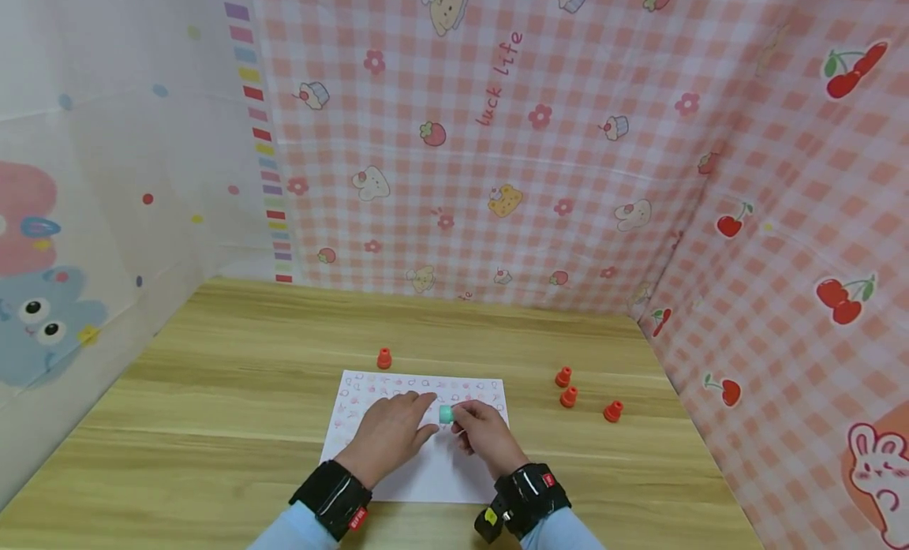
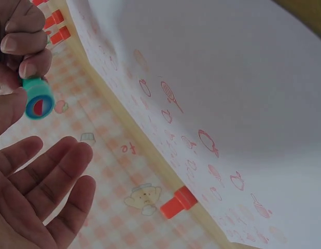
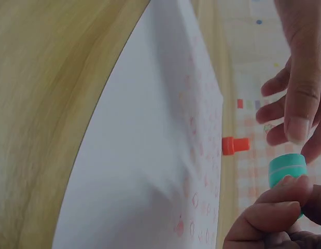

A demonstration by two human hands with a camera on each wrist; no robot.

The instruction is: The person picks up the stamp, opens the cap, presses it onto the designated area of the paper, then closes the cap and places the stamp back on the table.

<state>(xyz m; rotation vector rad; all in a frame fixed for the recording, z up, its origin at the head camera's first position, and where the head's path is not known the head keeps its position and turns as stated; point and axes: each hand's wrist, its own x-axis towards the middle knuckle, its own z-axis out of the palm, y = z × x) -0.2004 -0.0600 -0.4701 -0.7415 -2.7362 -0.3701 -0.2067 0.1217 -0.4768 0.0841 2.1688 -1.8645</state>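
My right hand (image 1: pixel 490 435) pinches a small teal toy stamp (image 1: pixel 445 414) between thumb and fingers, held over the paper. Its round end, in the left wrist view, carries a red picture inside a blue ring; a thin seam runs around the teal barrel (image 3: pixel 288 165) in the right wrist view. Beside it, my left hand (image 1: pixel 390 432) has its fingers loosely extended and holds nothing. A white sheet of paper (image 1: pixel 440 479) lies under both hands. Rows of small red and pink stamped pictures (image 2: pixel 168 91) cover its far part; the near part is blank.
One red stamp (image 1: pixel 384 358) stands just beyond the paper's far edge. To the right, a red stamp (image 1: pixel 564 376), another red stamp (image 1: pixel 569 397) and a third red stamp (image 1: pixel 614 411) stand on the wooden table (image 1: pixel 213 408). Patterned cloth (image 1: pixel 497 171) walls the back and sides.
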